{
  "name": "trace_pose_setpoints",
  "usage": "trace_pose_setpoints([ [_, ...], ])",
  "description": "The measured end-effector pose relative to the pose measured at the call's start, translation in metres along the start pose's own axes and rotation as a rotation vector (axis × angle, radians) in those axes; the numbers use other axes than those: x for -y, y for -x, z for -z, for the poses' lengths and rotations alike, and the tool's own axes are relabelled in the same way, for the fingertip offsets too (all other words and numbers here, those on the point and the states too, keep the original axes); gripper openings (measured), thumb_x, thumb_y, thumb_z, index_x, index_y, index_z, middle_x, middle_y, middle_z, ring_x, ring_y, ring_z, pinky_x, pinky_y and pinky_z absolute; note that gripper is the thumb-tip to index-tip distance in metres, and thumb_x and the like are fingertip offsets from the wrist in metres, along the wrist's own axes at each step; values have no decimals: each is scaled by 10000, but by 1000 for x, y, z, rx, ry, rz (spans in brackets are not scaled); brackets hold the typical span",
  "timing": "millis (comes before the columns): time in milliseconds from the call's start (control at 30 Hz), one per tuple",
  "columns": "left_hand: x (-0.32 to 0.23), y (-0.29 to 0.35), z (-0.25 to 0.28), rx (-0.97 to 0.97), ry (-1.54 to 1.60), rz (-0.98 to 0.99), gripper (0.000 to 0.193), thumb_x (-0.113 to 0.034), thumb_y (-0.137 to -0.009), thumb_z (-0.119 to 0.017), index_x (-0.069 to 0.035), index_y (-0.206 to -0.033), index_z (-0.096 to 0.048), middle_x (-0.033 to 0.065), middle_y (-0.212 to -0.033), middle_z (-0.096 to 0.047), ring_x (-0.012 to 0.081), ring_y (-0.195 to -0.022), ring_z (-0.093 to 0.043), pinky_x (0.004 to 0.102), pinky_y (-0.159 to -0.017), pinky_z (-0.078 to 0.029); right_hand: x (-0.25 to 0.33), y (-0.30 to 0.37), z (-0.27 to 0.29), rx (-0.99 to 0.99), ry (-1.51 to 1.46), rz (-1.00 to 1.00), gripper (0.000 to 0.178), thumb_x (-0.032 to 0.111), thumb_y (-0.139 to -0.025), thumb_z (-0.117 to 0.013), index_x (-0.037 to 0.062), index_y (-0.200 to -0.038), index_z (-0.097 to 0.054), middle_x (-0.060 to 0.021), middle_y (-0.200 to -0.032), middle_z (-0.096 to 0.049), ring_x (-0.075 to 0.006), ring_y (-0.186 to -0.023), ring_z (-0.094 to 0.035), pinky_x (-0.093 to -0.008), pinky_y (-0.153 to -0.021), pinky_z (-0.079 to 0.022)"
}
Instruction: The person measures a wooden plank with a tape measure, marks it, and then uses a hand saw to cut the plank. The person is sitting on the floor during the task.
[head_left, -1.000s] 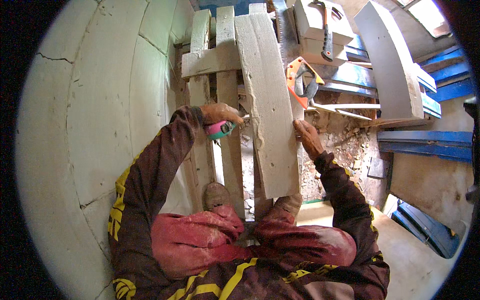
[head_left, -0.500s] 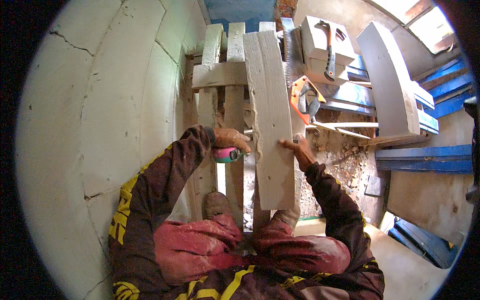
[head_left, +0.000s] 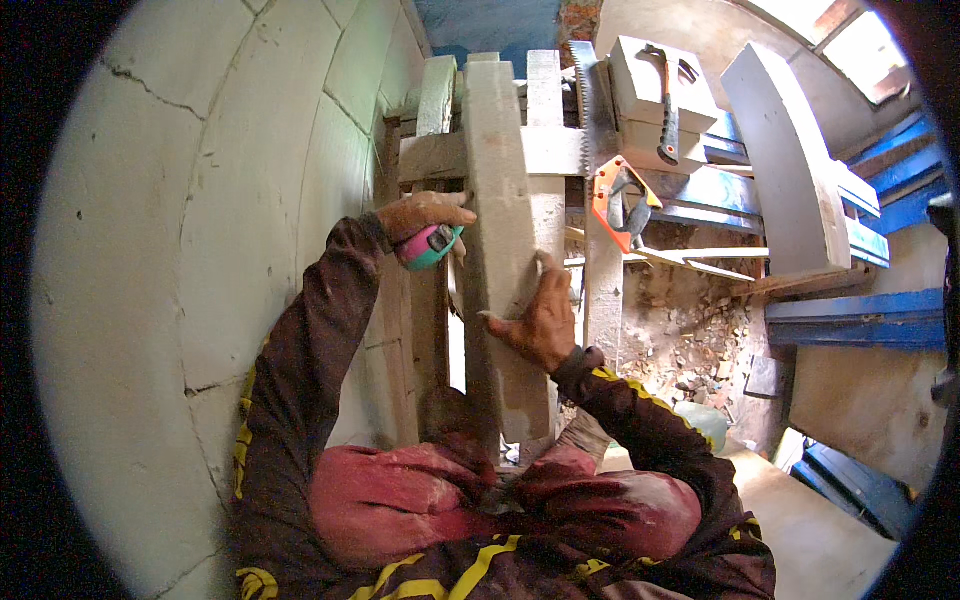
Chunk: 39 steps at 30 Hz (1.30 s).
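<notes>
A long, pale grey slab (head_left: 500, 190) with rough edges lies lengthwise in front of me on a wooden slat frame. My left hand (head_left: 425, 215) is closed around a pink and teal tape measure (head_left: 430, 247), its fingers reaching the slab's left side. My right hand (head_left: 545, 318) grips the slab from the right, lower down, with the thumb across its upper surface and a finger pointing along its side. The slab looks tilted, with a long edge between two faces showing. Its underside is hidden.
An orange-handled handsaw (head_left: 625, 205) leans right of the frame (head_left: 425, 158). A claw hammer (head_left: 668, 110) lies on white blocks (head_left: 630, 85). Another long white block (head_left: 780, 160) rests farther right, near blue planks (head_left: 860, 318). Rubble (head_left: 690, 345) covers the floor; a block wall (head_left: 240, 200) stands left.
The slab has shifted left and turned on its long axis. My left hand has moved up and left with the tape measure; my right hand has come left onto the slab's upper surface.
</notes>
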<state>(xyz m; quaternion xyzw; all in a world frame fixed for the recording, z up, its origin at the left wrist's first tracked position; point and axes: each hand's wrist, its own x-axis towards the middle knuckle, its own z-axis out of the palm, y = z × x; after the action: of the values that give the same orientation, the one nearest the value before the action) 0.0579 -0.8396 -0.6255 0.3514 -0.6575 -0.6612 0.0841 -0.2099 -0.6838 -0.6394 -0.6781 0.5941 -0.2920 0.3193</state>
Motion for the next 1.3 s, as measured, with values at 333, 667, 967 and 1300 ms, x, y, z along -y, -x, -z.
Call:
trace_pose_setpoints([
  [333,-6,4,-1,-229,-337,250,592,-581,-840,-654,-38,-1074,-672,140,-838,-666,274,-719,-646,362,-665,-522,5,4,-23,112,-21,166,1114,315,-724,-818,28,-1546,-123,-230,-1036,-454,-375,-923,-488,-452,-826,-435],
  [667,-33,10,-7,-262,-439,749,940,-826,-656,-648,92,-849,-703,197,-842,-669,268,-754,-654,432,-692,-525,-22,-27,-35,70,-137,29,1020,539,-724,-802,26,-1475,-340,-277,-1334,-462,-420,-1267,-435,-479,-1075,-375],
  [967,9,37,-11,-470,-3,648,658,-703,-727,-694,-46,-703,-675,65,-597,-580,160,-506,-541,339,-560,-484,-43,-48,-63,410,-904,-286,886,341,-690,-888,-25,-1360,-437,-178,-1246,-616,-266,-1128,-607,-377,-999,-470],
  [1300,-3,-3,-38,-529,231,359,308,-415,-920,-645,-128,-828,-713,-46,-681,-624,66,-536,-547,252,-516,-454,-43,-35,-12,250,-779,-347,613,311,-762,-824,-39,-1212,-599,-175,-1099,-699,-264,-990,-676,-368,-904,-521],
])
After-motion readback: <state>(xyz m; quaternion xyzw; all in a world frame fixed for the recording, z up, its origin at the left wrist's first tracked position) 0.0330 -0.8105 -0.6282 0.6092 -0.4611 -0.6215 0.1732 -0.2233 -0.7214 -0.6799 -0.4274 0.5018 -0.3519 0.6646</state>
